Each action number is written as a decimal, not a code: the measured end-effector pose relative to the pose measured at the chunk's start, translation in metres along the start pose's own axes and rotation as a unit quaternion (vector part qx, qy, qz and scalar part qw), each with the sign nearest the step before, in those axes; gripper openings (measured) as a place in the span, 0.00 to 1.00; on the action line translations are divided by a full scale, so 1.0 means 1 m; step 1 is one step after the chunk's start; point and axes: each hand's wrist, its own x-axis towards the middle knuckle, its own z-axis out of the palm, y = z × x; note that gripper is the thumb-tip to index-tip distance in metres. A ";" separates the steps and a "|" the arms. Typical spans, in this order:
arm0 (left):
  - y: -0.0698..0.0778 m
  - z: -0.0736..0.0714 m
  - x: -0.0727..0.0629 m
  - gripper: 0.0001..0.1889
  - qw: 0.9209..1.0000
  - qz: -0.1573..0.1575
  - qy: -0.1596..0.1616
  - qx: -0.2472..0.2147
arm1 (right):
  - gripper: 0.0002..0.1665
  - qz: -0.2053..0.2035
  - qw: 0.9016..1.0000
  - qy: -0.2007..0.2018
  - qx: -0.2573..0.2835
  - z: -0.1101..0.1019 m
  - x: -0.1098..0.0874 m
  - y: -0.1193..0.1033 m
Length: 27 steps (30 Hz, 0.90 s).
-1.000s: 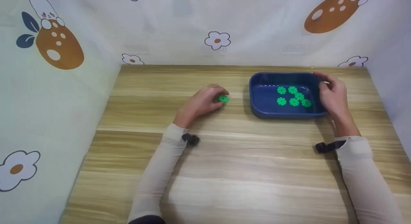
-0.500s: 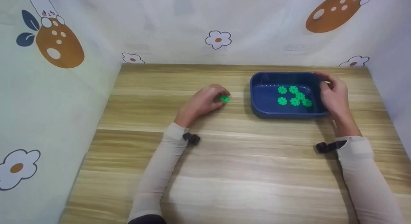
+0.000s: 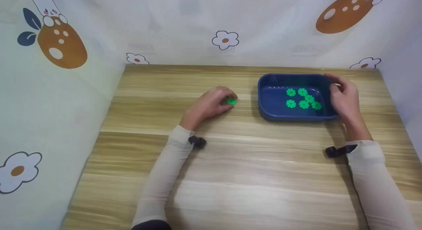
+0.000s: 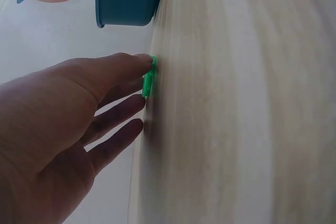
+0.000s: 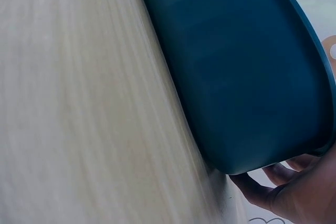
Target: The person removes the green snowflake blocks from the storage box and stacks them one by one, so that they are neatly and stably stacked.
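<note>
A green flower-shaped plastic disc (image 3: 231,101) with a notched edge lies low at the tabletop, between the thumb and fingers of my left hand (image 3: 210,103). In the left wrist view the thumb tip presses one edge of the disc (image 4: 149,80), fingertips at the opposite edge. My right hand (image 3: 346,100) grips the right end of a dark blue rectangular bin (image 3: 296,118), thumb over the rim and fingers around the far corner. Several matching discs (image 3: 304,104) lie on the bin's floor, toward its right half. The right wrist view shows the bin's outer wall (image 5: 247,77) and fingers at its corner.
The wood-grain table (image 3: 230,177) runs up to a pale cloth backdrop (image 3: 178,32) printed with flowers and rabbits. Side walls stand at left and right. A dark camera is strapped to each wrist. The bin stands a short way right of the left hand.
</note>
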 end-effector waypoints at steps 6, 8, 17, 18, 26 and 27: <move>0.000 0.000 0.001 0.15 1.000 0.002 -0.002 0.005 | 0.29 0.013 1.000 -0.007 -0.006 -0.001 0.000 -0.003; 0.001 0.000 0.001 0.15 1.000 0.002 -0.002 0.008 | 0.29 0.015 1.000 -0.008 -0.007 -0.001 0.000 -0.004; 0.002 0.000 0.002 0.14 1.000 0.013 -0.005 0.008 | 0.29 0.016 1.000 -0.007 -0.003 -0.001 -0.001 -0.004; 0.002 0.000 0.002 0.14 1.000 0.014 -0.005 0.007 | 0.29 0.016 1.000 -0.007 -0.004 -0.001 -0.001 -0.004; 0.003 0.000 0.003 0.14 1.000 0.022 -0.009 0.002 | 0.29 0.005 1.000 -0.002 0.003 0.001 -0.001 -0.003; 0.003 0.000 0.003 0.14 1.000 0.024 -0.010 0.001 | 0.28 0.003 1.000 -0.001 0.005 0.001 -0.001 -0.003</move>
